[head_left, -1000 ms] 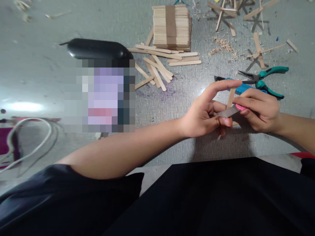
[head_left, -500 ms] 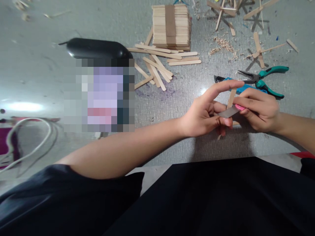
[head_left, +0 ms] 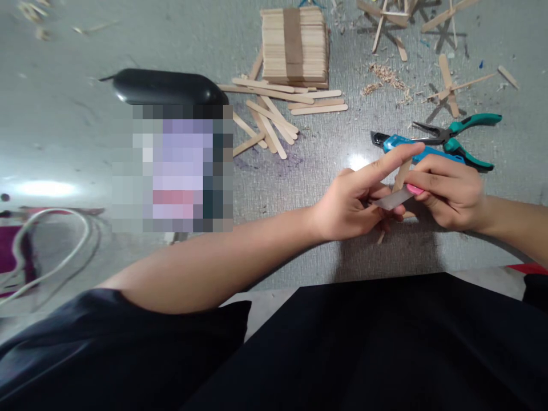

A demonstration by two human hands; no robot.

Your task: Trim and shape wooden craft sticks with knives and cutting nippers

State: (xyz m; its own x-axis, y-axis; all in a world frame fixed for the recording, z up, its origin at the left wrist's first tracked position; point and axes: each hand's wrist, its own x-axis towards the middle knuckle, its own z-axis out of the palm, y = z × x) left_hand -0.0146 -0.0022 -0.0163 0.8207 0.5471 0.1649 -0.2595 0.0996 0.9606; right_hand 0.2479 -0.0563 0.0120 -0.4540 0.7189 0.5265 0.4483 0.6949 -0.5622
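Observation:
My left hand (head_left: 357, 200) grips a wooden craft stick (head_left: 402, 174) that stands nearly upright between both hands, with the index finger stretched out over its top. My right hand (head_left: 447, 191) is closed on a pink-handled cutter whose grey blade (head_left: 394, 198) lies across the stick. Both hands hover just above the grey table (head_left: 312, 165).
A blue utility knife (head_left: 402, 144) and teal-handled pliers (head_left: 458, 134) lie just behind the hands. Loose craft sticks (head_left: 274, 117) and a banded bundle of sticks (head_left: 294, 45) sit further back, with glued stick pieces (head_left: 449, 85) and shavings at right. A black case (head_left: 165, 88) and white cable (head_left: 51, 251) lie left.
My left index finger has dropped slightly lower over the stick and the blade has shifted a little. The hands otherwise stay in place.

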